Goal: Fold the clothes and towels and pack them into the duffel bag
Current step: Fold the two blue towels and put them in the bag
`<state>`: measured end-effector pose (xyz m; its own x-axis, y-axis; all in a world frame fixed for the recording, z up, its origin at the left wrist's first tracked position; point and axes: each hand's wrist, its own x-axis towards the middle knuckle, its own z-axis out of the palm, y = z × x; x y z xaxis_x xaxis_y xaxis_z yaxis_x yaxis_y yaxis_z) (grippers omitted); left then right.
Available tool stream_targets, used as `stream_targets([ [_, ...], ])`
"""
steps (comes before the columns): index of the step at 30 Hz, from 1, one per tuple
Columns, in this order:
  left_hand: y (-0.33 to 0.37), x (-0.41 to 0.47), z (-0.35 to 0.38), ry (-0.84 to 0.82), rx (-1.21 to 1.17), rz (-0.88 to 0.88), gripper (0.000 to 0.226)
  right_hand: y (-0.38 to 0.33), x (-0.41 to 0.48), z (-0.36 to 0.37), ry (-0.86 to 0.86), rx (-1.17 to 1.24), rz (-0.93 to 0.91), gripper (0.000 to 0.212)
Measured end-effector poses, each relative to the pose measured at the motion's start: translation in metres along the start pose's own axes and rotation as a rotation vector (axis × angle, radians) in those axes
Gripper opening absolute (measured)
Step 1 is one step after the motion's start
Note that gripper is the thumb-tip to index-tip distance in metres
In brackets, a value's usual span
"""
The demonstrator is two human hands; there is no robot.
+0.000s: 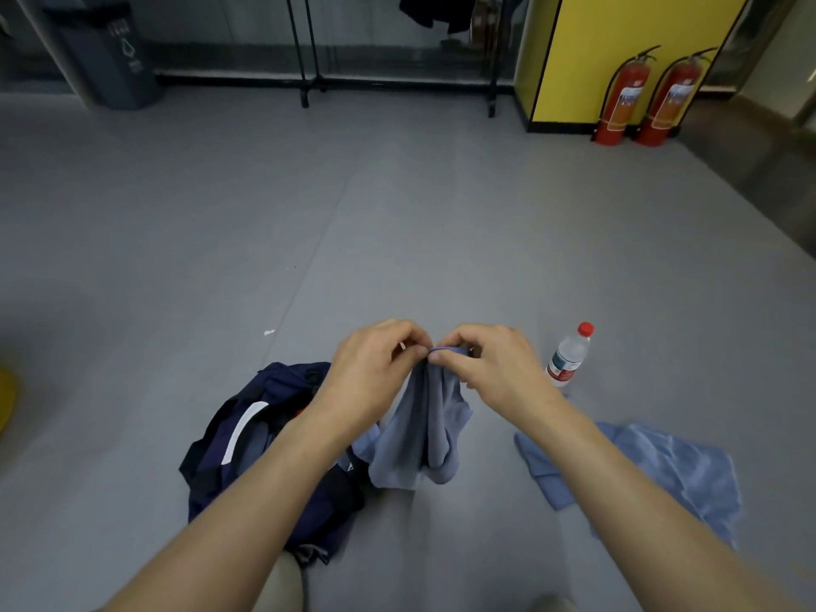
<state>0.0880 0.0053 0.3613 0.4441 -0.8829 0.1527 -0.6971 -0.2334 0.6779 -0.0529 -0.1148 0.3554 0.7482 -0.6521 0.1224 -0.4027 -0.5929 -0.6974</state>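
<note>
Towel (419,430), probably — hangs lengthwise down, top edge pinched by your left hand (375,368) and right hand (494,368) — bag (265,457) sits nearer the left.

grey-blue towel (419,435) hanging, navy duffel bag (247,452) open

Grey floor (221,214), yellow panel (618,50), perhaps glass behind.

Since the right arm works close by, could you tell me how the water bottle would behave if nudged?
The water bottle stands upright, tall and narrow, so it would probably tip. Being round, it would likely roll on the smooth floor.
</note>
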Motion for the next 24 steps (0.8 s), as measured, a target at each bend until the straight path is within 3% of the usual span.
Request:
stream_targets([
  [9, -0.012, 0.003, -0.014, -0.013, -0.089, -0.098, 0.01, 0.008, 0.011, -0.004, 0.06, 0.295, 0.067, 0.011],
  [12, -0.005, -0.001, -0.01, -0.035, -0.125, -0.036, 0.019, 0.001, 0.014, 0.005, 0.043, 0.19, 0.003, 0.011],
  [18, -0.004, 0.005, -0.01, 0.195, -0.176, 0.031, 0.011, -0.004, 0.018, 0.009, 0.034, 0.107, -0.037, 0.012],
  [24, -0.013, 0.007, -0.022, 0.269, -0.088, 0.022, 0.012, 0.013, 0.016, -0.003, -0.073, -0.175, -0.033, 0.036],
])
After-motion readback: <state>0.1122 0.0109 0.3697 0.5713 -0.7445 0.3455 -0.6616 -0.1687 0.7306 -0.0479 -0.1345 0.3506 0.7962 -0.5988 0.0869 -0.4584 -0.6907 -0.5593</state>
